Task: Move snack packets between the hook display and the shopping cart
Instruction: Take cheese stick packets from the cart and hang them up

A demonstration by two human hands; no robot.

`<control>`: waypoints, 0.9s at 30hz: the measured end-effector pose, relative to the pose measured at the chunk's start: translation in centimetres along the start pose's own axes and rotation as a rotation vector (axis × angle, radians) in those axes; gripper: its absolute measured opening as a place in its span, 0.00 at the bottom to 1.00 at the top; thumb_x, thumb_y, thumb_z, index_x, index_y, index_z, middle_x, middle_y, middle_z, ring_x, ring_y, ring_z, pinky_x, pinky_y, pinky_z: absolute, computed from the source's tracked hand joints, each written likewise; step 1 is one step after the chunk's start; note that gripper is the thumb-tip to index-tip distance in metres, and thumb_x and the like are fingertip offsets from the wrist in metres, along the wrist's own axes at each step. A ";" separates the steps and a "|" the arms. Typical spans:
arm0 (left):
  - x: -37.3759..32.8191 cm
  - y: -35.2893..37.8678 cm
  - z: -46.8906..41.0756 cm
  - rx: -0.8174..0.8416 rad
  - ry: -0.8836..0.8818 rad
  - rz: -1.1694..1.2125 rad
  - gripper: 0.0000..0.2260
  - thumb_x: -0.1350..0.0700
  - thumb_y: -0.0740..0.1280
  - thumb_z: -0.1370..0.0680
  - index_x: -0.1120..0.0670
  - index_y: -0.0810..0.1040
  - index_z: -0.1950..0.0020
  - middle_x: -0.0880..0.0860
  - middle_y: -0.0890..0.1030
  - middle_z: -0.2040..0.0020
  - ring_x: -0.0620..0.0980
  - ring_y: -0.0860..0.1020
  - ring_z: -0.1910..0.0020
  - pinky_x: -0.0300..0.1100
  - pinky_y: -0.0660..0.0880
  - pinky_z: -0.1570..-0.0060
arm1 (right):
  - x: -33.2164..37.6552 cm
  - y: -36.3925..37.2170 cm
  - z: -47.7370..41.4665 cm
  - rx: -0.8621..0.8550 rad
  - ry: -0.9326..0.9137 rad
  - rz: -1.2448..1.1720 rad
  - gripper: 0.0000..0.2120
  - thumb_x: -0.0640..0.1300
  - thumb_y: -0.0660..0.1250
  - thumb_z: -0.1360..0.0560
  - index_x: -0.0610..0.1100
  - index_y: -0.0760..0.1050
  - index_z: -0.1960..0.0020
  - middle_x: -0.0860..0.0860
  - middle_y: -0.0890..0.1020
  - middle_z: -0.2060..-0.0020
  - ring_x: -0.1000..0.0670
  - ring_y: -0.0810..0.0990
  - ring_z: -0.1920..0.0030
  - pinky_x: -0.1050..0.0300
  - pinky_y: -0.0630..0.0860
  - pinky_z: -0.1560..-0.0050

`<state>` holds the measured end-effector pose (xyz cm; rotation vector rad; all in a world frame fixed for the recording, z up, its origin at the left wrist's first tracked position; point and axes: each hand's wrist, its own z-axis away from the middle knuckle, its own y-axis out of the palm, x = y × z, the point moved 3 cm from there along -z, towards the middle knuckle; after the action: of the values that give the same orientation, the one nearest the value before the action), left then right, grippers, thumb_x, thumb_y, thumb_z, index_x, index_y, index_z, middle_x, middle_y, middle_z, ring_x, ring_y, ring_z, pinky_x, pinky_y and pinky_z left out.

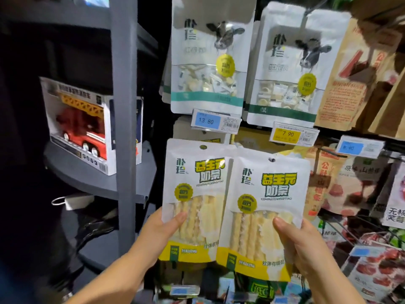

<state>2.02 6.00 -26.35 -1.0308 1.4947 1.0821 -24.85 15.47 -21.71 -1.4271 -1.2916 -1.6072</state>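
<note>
Two hands come up from the bottom of the frame, and each one holds a snack packet. At lower centre the left hand grips the left packet by its lower left edge, with the thumb lying on the front and the other fingers hidden behind. At lower right the right hand grips the right packet in the same way at its lower right edge, thumb on the front. Both packets are white with a yellow bottom band and a clear window that shows pale sticks. They stand upright side by side, and the right packet covers the right edge of the left one. They are held in front of the hook display. I cannot tell if their top holes sit on a hook.

Above them hang two white cow packets. A blue tag reads 13.80, and a yellow tag reads 7.90. More brown and red packets hang at the right edge.

Left of centre stands a grey post. Beside it, a boxed red toy truck rests on a dark shelf.
</note>
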 end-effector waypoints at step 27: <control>0.2 -0.6 -4.4 0.120 0.007 0.015 0.08 0.55 0.69 0.24 0.53 0.80 0.45 0.51 0.85 0.51 0.51 0.83 0.50 0.42 0.79 0.51 | -1.0 -0.1 -1.4 0.109 -0.043 0.168 0.41 0.43 0.86 0.54 0.34 0.77 0.44 0.44 0.85 0.64 0.51 0.84 0.67 0.64 0.77 0.69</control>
<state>1.61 1.61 -26.12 -0.9425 1.5559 0.9872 -25.17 14.02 -22.65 -1.4681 -1.2287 -1.3824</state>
